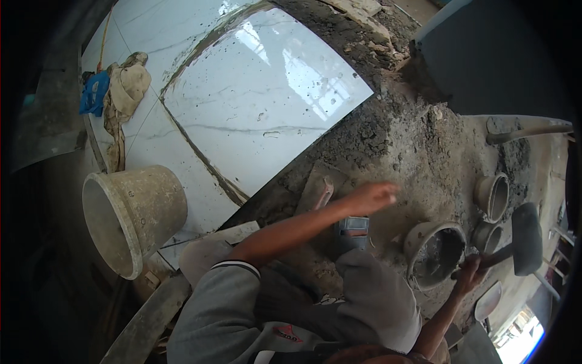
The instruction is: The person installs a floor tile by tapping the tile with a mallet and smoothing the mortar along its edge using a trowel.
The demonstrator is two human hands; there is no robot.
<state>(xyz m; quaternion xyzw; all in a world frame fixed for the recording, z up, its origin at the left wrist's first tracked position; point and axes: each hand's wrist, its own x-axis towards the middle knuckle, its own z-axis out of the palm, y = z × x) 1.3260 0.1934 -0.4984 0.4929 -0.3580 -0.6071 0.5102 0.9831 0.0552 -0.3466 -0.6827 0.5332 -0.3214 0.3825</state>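
Grey shirt (pixel 212 321) sits closest; right hand (pixel 470 275) clasps a mallet (pixel 499 257), its head (pixel 527 239) right of that grip; left hand (pixel 376 198), I cannot tell.

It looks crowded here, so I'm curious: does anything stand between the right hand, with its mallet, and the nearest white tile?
Yes: in this view, the part-filled bucket and the left hand lie between the right hand, holding the mallet, and the tile. Their heights are unclear.
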